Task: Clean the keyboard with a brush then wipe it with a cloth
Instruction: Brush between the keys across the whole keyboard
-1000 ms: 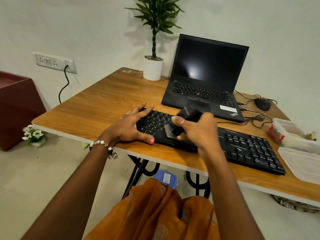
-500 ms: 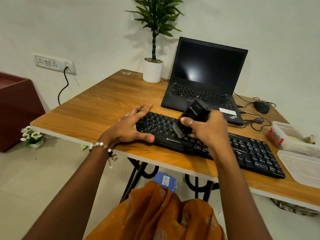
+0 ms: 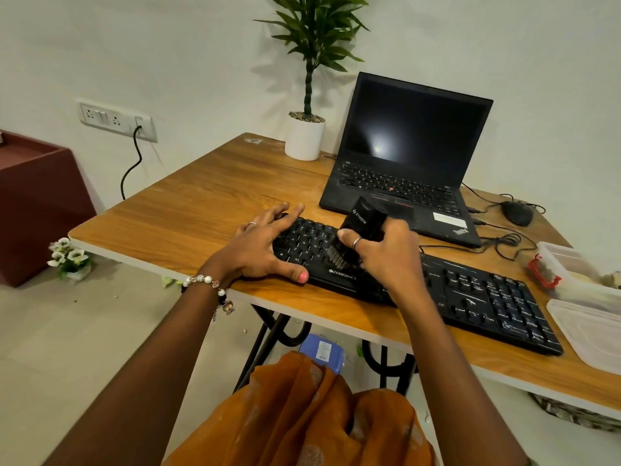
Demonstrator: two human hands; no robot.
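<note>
Both arms reach up from the bottom of the frame. The left hand point(image 3: 260, 245) lies flat at centre, fingers spread and straight. The right hand point(image 3: 386, 252), just beside it, curls its fingers in a closed grip.

Soft, even indoor light fills the room, bright enough to read the lettering on the keyboard point(image 3: 416, 284). The potted plant point(image 3: 311, 79) throws a faint, diffuse shadow on the wall to its left. The dark laptop screen point(image 3: 415, 126) carries one pale glare patch low on its left half. Right of the laptop, the plastic containers point(image 3: 581, 290) smear with blur, and the wide lens bends the table edge point(image 3: 336, 317).
</note>
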